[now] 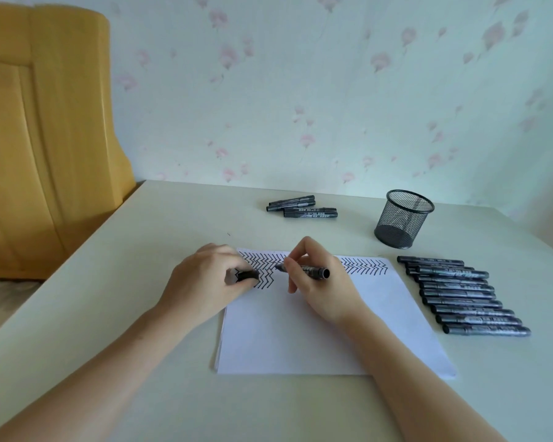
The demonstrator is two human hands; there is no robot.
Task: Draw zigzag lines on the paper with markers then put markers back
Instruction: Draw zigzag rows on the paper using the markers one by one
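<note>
Head view, frame centre: the right hand (313, 282) pinches an uncapped black marker (304, 270) over the zigzagged paper (316, 339); the left hand (205, 279) grips its cap (248, 275). The marker looks light, rigid and smooth, best held mid-barrel.

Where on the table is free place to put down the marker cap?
Bare table left of the paper, and between the far marker group and the paper. Crowded: right of the paper, the marker row below the mesh cup.
</note>
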